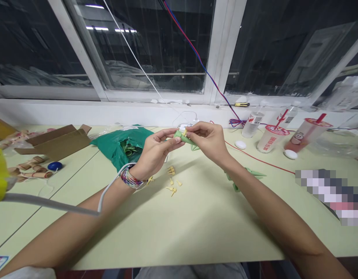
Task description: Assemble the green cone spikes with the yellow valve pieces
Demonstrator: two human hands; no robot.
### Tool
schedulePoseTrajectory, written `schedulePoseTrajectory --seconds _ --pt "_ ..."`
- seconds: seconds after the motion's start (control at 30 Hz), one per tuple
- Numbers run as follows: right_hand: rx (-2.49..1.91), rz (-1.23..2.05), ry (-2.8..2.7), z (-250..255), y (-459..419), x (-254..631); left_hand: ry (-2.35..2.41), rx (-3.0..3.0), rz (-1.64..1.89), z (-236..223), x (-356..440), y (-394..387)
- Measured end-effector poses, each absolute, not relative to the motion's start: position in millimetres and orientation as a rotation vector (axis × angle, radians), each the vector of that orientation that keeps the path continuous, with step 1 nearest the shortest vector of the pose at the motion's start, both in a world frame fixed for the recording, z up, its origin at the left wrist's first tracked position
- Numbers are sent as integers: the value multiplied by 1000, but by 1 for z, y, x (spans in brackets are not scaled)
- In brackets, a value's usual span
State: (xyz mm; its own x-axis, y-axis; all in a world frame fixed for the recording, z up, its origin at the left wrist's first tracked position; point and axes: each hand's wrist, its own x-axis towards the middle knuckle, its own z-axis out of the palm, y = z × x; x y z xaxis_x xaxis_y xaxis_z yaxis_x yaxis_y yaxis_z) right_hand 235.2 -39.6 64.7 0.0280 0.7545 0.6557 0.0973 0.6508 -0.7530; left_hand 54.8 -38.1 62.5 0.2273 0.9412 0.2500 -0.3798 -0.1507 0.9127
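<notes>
The left hand (155, 149) steadies a green folded-paper cone (181, 137) in a narrow fingertip pinch while the right hand (208, 141) closely pinches a small yellow piece (185, 132) at its end.

"How was the light?"

"Bright and even across my table (208, 221). Soft shadows (179, 170) fell beneath my left hand (154, 153), and ceiling lights (96, 28) glared in the dark window (155, 46)."

"And the edges?"

"Bowed and stretched, with a pixelated patch (330, 195) at right."
</notes>
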Motion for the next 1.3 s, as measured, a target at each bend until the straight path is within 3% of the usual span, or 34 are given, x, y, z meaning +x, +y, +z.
schedulePoseTrajectory --seconds 0.7,0.93,1.3 --pt "-863 539 -1334 48 -43 218 744 1357 1351 68 45 -31" --pt "-772 856 -1246 53 -38 217 848 1589 1360 75 41 -31" --pt "-643 1073 -1334 49 -52 208 650 1632 1424 45 59 -43"
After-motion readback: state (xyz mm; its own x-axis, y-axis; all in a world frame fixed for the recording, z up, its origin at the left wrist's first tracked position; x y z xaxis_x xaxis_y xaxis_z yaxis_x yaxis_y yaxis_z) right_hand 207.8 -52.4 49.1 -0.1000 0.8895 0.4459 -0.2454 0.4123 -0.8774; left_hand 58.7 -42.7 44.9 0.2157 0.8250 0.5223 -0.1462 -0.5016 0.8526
